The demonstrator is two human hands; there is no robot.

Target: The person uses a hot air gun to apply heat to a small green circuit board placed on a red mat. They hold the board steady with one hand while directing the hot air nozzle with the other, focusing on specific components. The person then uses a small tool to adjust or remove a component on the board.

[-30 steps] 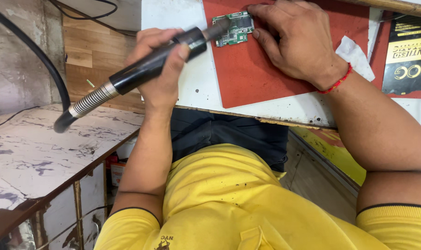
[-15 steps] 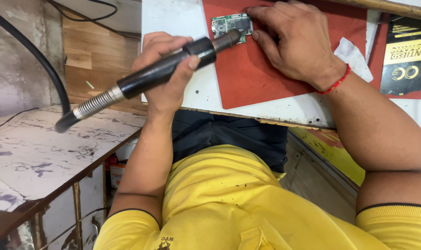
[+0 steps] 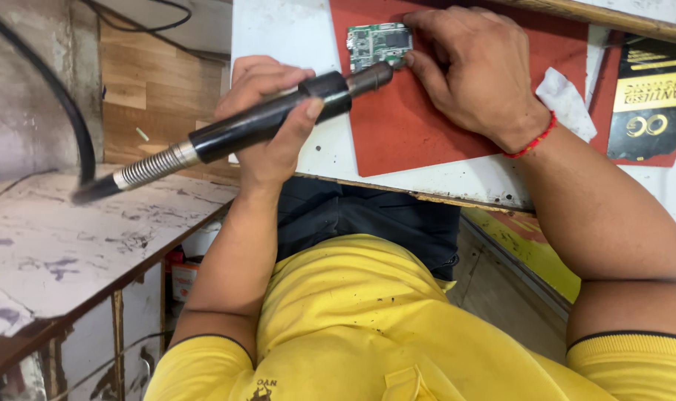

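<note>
1. 2 hands work: left hand point(image 3: 267, 111) gripping the black hot-air wand point(image 3: 271, 119), nozzle toward 2 o'clock.
2. Right hand point(image 3: 475, 70) curled, pinning the green circuit board point(image 3: 379, 43) on the red mat point(image 3: 420, 126).
3. The nozzle has moved nearer the board.

The hot-air wand point(image 3: 278, 119) nozzle has closed onto the circuit board point(image 3: 379, 44).

Bright, even daylight falls across the white surface point(image 3: 278, 44), with only soft shadows under the hands. No harsh glare. The centre is sharp; the black hose point(image 3: 63, 111) at the left edge blurs, and the bottom-left corner goes dark.
</note>
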